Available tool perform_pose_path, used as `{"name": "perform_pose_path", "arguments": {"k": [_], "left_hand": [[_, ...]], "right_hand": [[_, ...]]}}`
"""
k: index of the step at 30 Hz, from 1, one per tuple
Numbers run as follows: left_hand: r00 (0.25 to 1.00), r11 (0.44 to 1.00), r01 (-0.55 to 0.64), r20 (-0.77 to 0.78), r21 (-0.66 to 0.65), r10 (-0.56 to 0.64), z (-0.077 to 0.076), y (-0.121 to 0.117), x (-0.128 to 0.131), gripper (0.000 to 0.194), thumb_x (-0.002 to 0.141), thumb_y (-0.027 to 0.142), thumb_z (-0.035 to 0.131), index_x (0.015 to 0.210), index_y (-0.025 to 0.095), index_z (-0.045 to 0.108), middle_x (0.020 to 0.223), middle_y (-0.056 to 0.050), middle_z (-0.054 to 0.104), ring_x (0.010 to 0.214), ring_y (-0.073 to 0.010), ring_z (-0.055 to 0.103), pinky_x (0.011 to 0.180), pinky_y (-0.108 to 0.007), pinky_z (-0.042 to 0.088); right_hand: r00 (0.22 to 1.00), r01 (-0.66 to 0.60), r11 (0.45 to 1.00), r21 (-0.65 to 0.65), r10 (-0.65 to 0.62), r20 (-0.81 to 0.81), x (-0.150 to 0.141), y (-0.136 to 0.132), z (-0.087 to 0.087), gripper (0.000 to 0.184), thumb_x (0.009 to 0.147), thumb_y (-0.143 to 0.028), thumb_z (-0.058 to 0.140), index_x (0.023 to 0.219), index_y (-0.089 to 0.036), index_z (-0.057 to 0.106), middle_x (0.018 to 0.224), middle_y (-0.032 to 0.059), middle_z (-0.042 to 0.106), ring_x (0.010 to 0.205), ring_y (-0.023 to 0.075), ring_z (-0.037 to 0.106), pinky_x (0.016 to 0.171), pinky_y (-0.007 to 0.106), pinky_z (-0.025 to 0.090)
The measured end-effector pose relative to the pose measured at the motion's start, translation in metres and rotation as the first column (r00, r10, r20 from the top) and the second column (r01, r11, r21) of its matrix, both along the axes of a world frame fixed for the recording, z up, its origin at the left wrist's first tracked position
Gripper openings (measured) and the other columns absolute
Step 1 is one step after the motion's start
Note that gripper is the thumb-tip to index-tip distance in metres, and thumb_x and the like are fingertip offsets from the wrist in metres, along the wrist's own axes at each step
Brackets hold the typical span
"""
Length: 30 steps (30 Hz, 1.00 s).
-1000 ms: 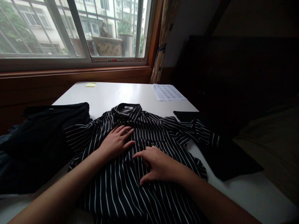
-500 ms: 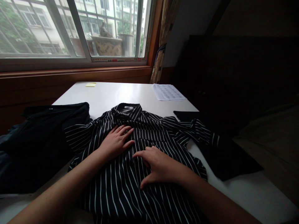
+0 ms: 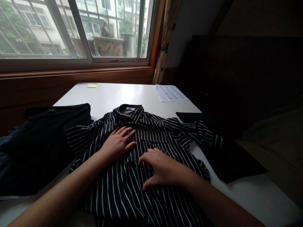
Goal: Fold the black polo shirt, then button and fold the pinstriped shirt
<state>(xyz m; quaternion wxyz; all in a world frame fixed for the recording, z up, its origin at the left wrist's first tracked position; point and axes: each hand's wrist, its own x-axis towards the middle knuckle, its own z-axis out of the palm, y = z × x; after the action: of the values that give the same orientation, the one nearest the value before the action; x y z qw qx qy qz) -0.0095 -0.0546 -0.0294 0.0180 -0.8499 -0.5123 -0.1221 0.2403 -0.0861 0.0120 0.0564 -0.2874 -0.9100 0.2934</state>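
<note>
A black shirt with white stripes lies spread front-up on the table, its collar toward the window and its sleeves out to both sides. My left hand rests flat on the upper chest near the button line, fingers stretched out. Lower and to the right, my right hand is over the shirt front, thumb and index finger apart and the other fingers curled. Nothing shows between its fingers; whether it touches the cloth I cannot tell. The shirt's lower end runs out of view at the bottom.
Dark folded clothes are piled on the left. Another black garment lies under the right sleeve at the table's right edge. On the far part of the white table are printed sheets and a yellow sticky note. A window stands behind.
My right index finger has bent in slightly, drawing a little to the right. My left hand and the shirt look the same.
</note>
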Motion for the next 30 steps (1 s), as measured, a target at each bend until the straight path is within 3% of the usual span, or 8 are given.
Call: {"name": "perform_pose_path", "arguments": {"k": [8, 16, 21, 30], "left_hand": [[1.000, 1.000, -0.003, -0.004, 0.003, 0.003, -0.0002, 0.0008, -0.0007, 0.059, 0.099, 0.059, 0.038, 0.150, 0.030, 0.039, 0.152, -0.004, 0.045, 0.143, -0.0279, 0.036, 0.119, -0.049, 0.026], [1.000, 1.000, -0.006, -0.013, -0.002, 0.006, -0.0012, 0.0008, -0.0007, 0.058, 0.099, 0.059, 0.039, 0.150, 0.030, 0.039, 0.152, -0.004, 0.045, 0.143, -0.0279, 0.036, 0.119, -0.049, 0.026], [1.000, 1.000, -0.014, -0.023, -0.009, 0.014, 0.0004, 0.0003, 0.0004, 0.059, 0.099, 0.059, 0.039, 0.151, 0.030, 0.039, 0.153, -0.004, 0.045, 0.143, -0.0280, 0.037, 0.120, -0.049, 0.026], [0.999, 1.000, -0.020, -0.029, -0.011, 0.019, 0.0010, -0.0002, 0.0005, 0.058, 0.100, 0.058, 0.039, 0.151, 0.030, 0.039, 0.153, -0.004, 0.045, 0.143, -0.0276, 0.036, 0.120, -0.049, 0.026]], "right_hand": [[1.000, -0.028, 1.000, 0.013, 0.028, -0.009, 0.0004, 0.0005, 0.0019, 0.066, 0.069, -0.057, 0.082, 0.120, -0.022, 0.063, 0.087, 0.0013, 0.064, 0.088, 0.0224, 0.055, 0.083, 0.035, 0.039], [0.999, -0.035, 0.999, 0.016, 0.036, -0.006, 0.0010, 0.0014, -0.0008, 0.076, 0.070, -0.059, 0.080, 0.131, -0.020, 0.058, 0.091, 0.0037, 0.065, 0.091, 0.0236, 0.055, 0.087, 0.037, 0.039], [1.000, 0.013, 1.000, -0.022, -0.013, 0.013, 0.0023, 0.0017, -0.0016, 0.083, 0.065, -0.059, 0.083, 0.135, -0.024, 0.054, 0.091, 0.0017, 0.061, 0.089, 0.0227, 0.053, 0.083, 0.035, 0.039], [0.998, -0.054, 0.999, -0.003, 0.054, -0.025, 0.0019, 0.0026, 0.0013, 0.057, 0.070, -0.054, 0.082, 0.115, -0.023, 0.064, 0.085, -0.0006, 0.061, 0.087, 0.0201, 0.054, 0.082, 0.033, 0.038]]}}
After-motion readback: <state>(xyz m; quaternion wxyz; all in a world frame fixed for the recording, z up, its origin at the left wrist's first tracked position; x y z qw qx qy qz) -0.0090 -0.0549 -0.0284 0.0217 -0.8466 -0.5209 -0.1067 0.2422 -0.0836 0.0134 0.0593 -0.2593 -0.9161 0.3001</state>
